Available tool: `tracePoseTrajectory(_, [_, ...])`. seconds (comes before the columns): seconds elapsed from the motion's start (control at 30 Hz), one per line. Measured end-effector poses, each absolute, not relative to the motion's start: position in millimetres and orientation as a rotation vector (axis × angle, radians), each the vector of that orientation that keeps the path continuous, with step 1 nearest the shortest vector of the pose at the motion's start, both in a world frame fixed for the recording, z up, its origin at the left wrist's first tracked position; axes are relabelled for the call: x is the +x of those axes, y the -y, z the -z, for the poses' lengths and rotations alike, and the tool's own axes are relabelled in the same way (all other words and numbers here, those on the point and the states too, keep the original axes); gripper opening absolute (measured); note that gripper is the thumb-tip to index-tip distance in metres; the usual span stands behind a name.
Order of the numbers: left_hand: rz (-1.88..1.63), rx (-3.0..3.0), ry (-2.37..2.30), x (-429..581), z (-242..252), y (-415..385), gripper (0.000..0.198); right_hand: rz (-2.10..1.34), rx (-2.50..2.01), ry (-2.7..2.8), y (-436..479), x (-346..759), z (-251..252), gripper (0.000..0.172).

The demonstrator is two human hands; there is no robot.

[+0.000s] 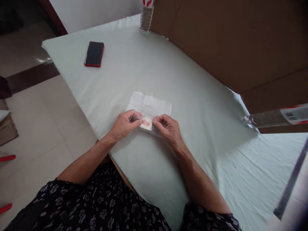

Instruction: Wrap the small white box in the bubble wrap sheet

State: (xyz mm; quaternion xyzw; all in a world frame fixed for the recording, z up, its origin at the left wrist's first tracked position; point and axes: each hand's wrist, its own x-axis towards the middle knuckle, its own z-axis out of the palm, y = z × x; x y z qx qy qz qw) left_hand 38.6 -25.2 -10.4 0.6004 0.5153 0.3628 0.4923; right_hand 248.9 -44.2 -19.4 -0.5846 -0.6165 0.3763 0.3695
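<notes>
A crinkled, see-through sheet that looks like bubble wrap (152, 104) lies flat on the cloth in front of me. At its near edge sits a small pale, flat item with a reddish mark (146, 124), partly covered by the film. My left hand (127, 123) pinches the film between thumb and forefinger at the item's left side. On the other side, my right hand (168, 128) has the film in a similar pinch. The fingertips of both hands are close together over the near edge, and what exactly the item is cannot be made out.
A pale green cloth (120, 77) covers the table. A phone in a red case (94, 54) lies at the far left. Large brown cardboard (216, 41) stands at the right, with one clear bottle (146, 17) upright at its far end and another clear bottle (271, 118) at its near end.
</notes>
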Motion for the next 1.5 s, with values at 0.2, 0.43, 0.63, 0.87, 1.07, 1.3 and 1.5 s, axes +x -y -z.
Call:
tracePoseTrajectory(0.2, [-0.862,1.494,-1.268,40,10,23,0.012,-0.204,-1.534,1.918,68,249,0,0.013])
tracePoseTrajectory(0.43, [-0.803,1.587,-1.282,35,1,22,0.016,0.061,-1.218,2.466,82,222,-4,0.030])
tracePoseTrajectory(0.63, [-0.758,1.594,-1.416,2,1,21,0.030,0.121,-1.293,2.554,68,221,1,0.030])
tracePoseTrajectory(0.87, [-0.624,1.586,-1.689,-11,2,26,0.047,0.229,-1.337,2.596,62,214,-1,0.019])
tracePoseTrajectory(1.07, [-0.484,1.498,-1.703,-6,0,24,0.058,0.255,-1.309,2.562,59,215,3,0.017])
tracePoseTrajectory(1.3, [-0.644,1.348,-1.524,14,-3,16,0.020,0.271,-1.344,2.610,56,209,-2,0.010])
tracePoseTrajectory(1.5, [-0.782,1.104,-1.356,33,-5,18,0.008,0.234,-1.372,2.656,54,206,-10,0.012])
